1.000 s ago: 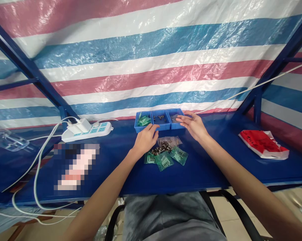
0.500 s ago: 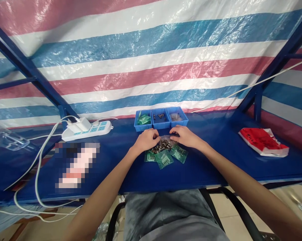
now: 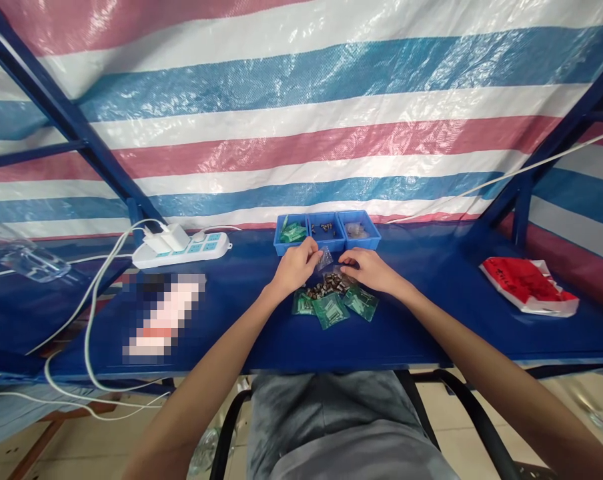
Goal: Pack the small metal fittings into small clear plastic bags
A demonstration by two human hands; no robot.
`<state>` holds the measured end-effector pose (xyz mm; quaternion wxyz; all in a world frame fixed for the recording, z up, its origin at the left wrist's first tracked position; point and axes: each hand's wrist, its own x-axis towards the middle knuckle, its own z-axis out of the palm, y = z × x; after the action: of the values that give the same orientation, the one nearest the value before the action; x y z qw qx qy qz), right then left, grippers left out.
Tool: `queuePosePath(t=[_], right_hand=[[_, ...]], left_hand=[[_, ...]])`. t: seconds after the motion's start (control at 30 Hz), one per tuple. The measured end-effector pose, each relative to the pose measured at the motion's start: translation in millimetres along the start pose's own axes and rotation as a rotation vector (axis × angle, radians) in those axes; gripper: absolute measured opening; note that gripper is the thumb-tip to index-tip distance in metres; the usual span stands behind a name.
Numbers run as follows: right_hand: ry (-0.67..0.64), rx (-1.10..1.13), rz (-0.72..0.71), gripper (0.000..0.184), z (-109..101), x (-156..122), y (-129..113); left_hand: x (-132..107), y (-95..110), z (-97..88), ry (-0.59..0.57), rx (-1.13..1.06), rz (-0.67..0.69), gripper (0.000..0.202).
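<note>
My left hand (image 3: 295, 270) pinches a small clear plastic bag (image 3: 324, 259) between thumb and fingers, raised over a pile of small metal parts (image 3: 329, 286). Close by on the right, my right hand (image 3: 367, 268) has its fingertips curled together; what they hold, if anything, I cannot make out. In front of the pile lie green packets with small parts inside: one in the middle (image 3: 330, 311), others to its left and right. Behind my hands stand three joined blue bins: the left bin (image 3: 291, 251) with green packets, the middle bin (image 3: 325, 244) with metal parts, the right bin (image 3: 366, 243) with clear bags.
A white power strip (image 3: 181, 253) with plugs and cables sits at the left back of the blue table (image 3: 421, 333). A blurred-out item (image 3: 166, 317) lies nearer on the left. At the right is a red and white plastic package (image 3: 529, 285). Striped sheeting (image 3: 331, 153) hangs behind.
My left hand has risen slightly away from the pile, and the clear bag now shows in its fingers. My right hand stays near the pile. The whole view has shifted a little.
</note>
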<state>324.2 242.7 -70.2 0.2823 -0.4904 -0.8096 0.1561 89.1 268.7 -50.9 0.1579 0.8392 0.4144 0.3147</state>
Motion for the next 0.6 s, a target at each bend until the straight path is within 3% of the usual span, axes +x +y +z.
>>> queuePosePath(t=[0.17,0.3,0.47,0.6], right_hand=[[0.072,0.016,0.093,0.013,-2.3,1.1,-7.1],[0.104,0.201,0.109,0.015,-2.5,2.3,-13.5],[0.0,0.547,0.085,0.024,-2.6,0.3,-24.5],[-0.014,0.679,0.162,0.029,-4.0,-1.5,-30.2]], left_hand=[[0.8,0.8,-1.2,0.037,-0.054,0.064,0.01],[-0.9,6.4,0.3,0.048,-0.143,0.119,0.011],[-2.6,14.9,2.8,0.06,-0.327,0.128,0.012],[-3.8,17.4,0.2,0.077,-0.265,0.175,0.012]])
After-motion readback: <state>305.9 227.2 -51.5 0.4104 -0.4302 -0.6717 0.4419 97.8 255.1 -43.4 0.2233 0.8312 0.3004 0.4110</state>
